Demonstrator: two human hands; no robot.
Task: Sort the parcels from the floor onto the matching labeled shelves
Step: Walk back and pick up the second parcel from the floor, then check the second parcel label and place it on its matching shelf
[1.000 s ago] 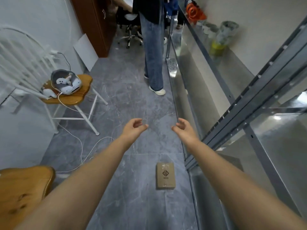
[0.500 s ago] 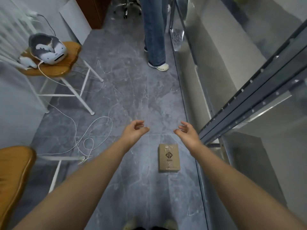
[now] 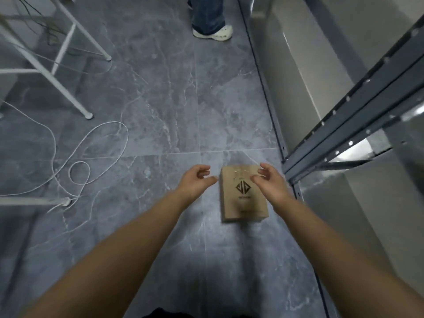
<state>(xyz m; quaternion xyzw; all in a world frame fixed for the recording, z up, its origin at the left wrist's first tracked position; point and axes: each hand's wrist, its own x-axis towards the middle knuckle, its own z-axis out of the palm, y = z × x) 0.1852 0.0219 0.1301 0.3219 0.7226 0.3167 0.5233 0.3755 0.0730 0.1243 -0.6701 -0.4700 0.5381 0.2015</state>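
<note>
A brown cardboard parcel (image 3: 243, 198) with a black diamond logo lies flat on the grey marble floor, close to the foot of the metal shelving. My left hand (image 3: 196, 182) hovers just left of its far corner, fingers curled and apart, holding nothing. My right hand (image 3: 269, 182) is over the parcel's right edge, fingers spread, empty; whether it touches the box I cannot tell. The dark grey shelf frame (image 3: 348, 118) rises along the right side.
A white cable (image 3: 91, 161) loops over the floor on the left, near white chair legs (image 3: 71, 92). Another person's jeans leg and white shoe (image 3: 213, 33) stand at the top centre beside the shelving.
The view has dropped toward the floor and both hands have come down to the parcel, which now looks larger. The chair seat and headset have left the view.
</note>
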